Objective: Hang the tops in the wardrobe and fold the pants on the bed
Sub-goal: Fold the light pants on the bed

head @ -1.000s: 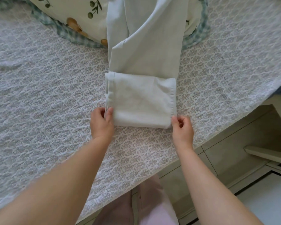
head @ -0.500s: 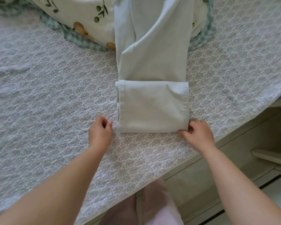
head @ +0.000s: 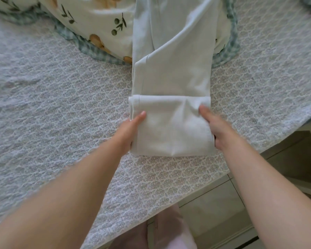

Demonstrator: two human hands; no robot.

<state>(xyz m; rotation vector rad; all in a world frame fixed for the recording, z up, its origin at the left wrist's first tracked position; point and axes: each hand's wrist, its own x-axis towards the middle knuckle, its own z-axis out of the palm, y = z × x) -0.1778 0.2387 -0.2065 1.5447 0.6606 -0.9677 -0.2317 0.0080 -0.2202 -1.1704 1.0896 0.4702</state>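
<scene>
The pants [head: 172, 78] lie flat on the bed [head: 52, 114], running from the top edge of the frame down to its centre, pale and smooth, their upper part resting over a quilt [head: 101, 20] printed with olive sprigs and edged in green check at the upper left and upper right. The near end of the pants is turned back on itself into a thick fold [head: 169, 133] at the centre of the frame, its lower edge close to the edge of the bed. The hands sit apart, one at each side of that fold. The left hand [head: 131, 128] grips its left edge, thumb lying on top and the other fingers hidden under the cloth. The right hand [head: 215, 128] grips its right edge the same way, thumb on top, fingers curled round the side. The bed cover is white with a small grey pattern. Pale floor [head: 214, 203] tiles show at the lower right, and pink cloth [head: 172, 230] at the bottom centre
</scene>
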